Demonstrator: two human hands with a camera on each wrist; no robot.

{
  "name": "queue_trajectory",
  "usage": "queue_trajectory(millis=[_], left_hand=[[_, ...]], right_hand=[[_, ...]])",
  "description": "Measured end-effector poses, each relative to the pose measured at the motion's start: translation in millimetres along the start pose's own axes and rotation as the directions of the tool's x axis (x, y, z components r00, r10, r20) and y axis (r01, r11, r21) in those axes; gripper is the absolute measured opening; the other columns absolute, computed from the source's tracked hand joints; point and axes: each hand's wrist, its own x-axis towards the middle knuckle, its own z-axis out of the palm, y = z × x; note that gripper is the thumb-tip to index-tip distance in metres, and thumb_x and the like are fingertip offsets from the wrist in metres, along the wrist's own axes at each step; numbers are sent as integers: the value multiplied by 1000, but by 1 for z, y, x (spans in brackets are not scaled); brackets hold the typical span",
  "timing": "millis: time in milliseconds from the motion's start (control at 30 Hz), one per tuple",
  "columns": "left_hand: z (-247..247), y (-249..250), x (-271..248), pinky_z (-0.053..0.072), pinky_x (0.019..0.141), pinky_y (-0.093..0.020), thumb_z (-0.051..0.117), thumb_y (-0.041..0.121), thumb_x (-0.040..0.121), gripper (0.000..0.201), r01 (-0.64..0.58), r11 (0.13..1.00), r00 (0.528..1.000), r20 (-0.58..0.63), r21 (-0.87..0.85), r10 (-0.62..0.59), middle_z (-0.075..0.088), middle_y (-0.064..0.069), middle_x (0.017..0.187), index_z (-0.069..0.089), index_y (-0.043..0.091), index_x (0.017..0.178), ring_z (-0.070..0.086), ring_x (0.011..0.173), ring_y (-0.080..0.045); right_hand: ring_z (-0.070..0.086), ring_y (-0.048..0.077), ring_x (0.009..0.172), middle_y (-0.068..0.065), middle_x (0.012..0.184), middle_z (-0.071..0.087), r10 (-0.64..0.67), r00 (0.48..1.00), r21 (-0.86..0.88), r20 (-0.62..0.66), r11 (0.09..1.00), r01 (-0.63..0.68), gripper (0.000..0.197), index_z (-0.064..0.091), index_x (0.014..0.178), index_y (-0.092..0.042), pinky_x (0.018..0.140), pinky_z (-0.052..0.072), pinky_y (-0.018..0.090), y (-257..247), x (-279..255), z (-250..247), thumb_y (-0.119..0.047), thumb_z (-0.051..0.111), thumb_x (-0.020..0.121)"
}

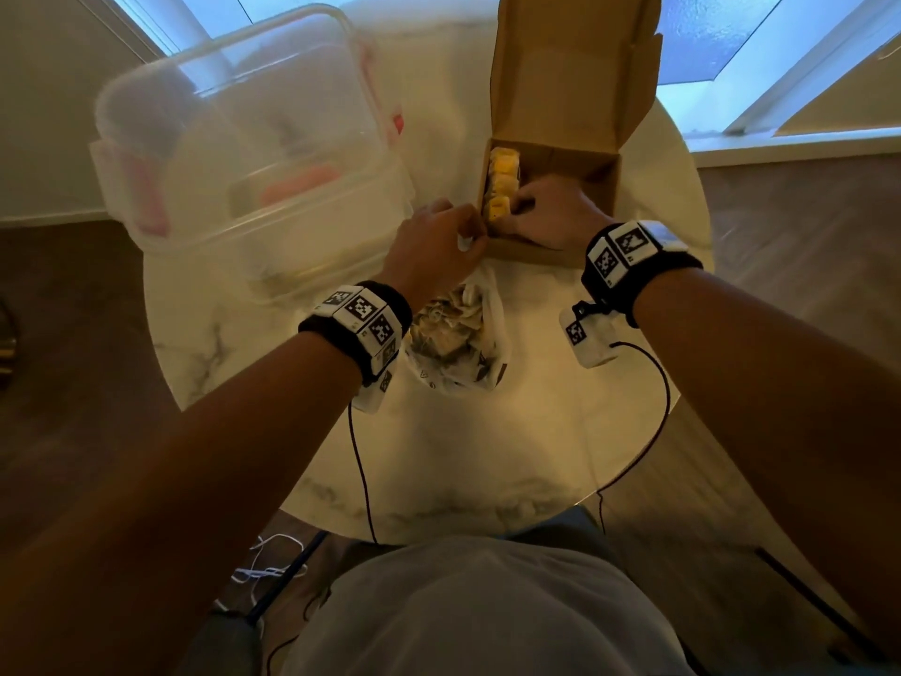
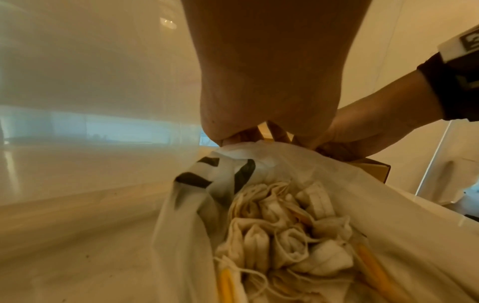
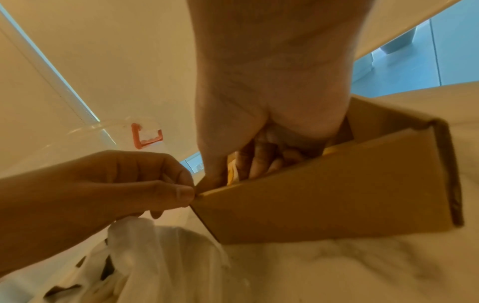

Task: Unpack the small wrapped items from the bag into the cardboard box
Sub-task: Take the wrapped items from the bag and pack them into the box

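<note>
Head view: round marble table (image 1: 487,456). Cardboard box (image 1: 556,153) stands open, lid flap upright on its far side, yellow wrapped items (image 1: 502,180) stacked along its left inner wall. Right hand (image 1: 551,212) is down inside the box, fingers curled beside the yellow stack; whether it actually holds one can't be told from here. Left hand (image 1: 439,246) sits just left of it, at the box's near left corner, fingers curled in a pinch. Bag (image 1: 458,344) lies open just behind the left hand, toward the body, full of pale wrapped items (image 1: 446,319). Clear plastic tub (image 1: 244,153) with pink latches is to the left of the left hand, blurred. Both wrists wear black bands with black-and-white square marker tags; cables trail off the table edge. No readable text.

Left wrist view: palm fills the top, fingers curled onto the bag rim and box edge. Below lie the white bag (image 2: 388,215) with black printed marks, illegible, and bundled pale items (image 2: 279,235) with strings and yellow bits. Right hand (image 2: 362,133) is just beyond, on the box (image 2: 373,168). The tub wall (image 2: 90,82) blocks the left.

Right wrist view: the fingers (image 3: 261,155) reach into the box (image 3: 337,194), curled against something yellow (image 3: 232,172); the grip is unclear. Left hand (image 3: 124,184) pinches the box's corner between thumb and forefinger. The bag (image 3: 155,256) is below it. An orange-red latch (image 3: 145,137) on the tub shows behind.
</note>
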Motion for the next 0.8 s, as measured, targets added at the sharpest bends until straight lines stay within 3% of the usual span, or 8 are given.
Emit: queue_trajectory(millis=[167,367,500,633,800], left_hand=[[3,0,0,54,82,-41,59,44,88,23,11,1000,1000,-1,-19,-11,62,1,97,67,25,99,60,89,-20],[6,2,0,53,79,-38,60,43,88,23,6,1000,999,-32,-1,-6,63,1,95,69,24,97,60,88,-20],[7,4,-1,53,79,-37,62,40,89,22,-2,1000,999,-54,11,3,64,-1,95,70,22,97,61,88,-21],[9,4,-1,52,79,-35,61,41,90,21,-8,1000,998,-60,24,10,64,-1,96,69,23,99,60,88,-21],[5,3,-2,50,83,-38,58,44,92,24,-46,998,998,-32,52,47,64,0,100,68,25,102,59,93,-22]], right_hand=[[68,19,82,5,89,74,-75,995,-102,62,992,81,25,77,88,-13,78,56,37,2,1,-6,-38,76,85],[67,17,78,0,85,71,-112,993,-158,-26,982,107,15,75,86,-18,73,57,36,-1,-3,2,-33,77,84],[69,22,77,7,83,73,-129,991,-83,39,988,132,19,76,90,-11,72,59,40,7,-4,-2,-29,78,84],[69,26,74,5,76,71,-90,996,-17,-23,996,90,26,72,84,-14,71,60,45,11,-6,3,-36,83,78],[69,18,72,3,77,71,-92,995,87,-48,992,96,28,66,87,-16,72,60,44,9,-11,0,-31,86,74]])
